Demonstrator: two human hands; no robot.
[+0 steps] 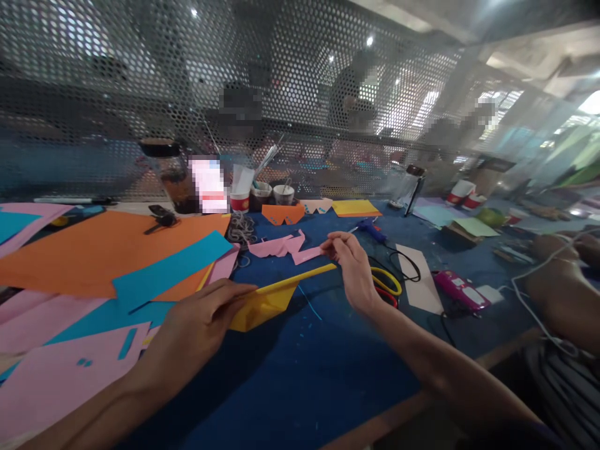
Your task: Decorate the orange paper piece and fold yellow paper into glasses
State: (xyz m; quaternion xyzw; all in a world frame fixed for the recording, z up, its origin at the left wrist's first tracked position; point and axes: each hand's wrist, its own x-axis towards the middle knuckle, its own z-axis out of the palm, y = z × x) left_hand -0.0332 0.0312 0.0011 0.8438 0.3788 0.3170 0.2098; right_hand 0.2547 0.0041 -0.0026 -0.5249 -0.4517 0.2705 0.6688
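Note:
My left hand [201, 319] is closed on the wide end of a folded yellow paper [267, 300], thumb on top, above the blue table [300, 369]. The paper tapers to a long thin point that reaches up to the right. My right hand [351, 265] pinches that thin tip between thumb and fingers. Just beyond the right hand lie folded pink paper pieces [281, 245].
Orange [94, 250], teal [169, 270] and pink sheets [56, 369] cover the left of the table. Yellow-handled scissors [387, 284], a blue glue gun [371, 229] and a pink tool [459, 290] lie right of my hand. Cups and a jar stand by the perforated screen. Another person's arm [562, 294] is at the far right.

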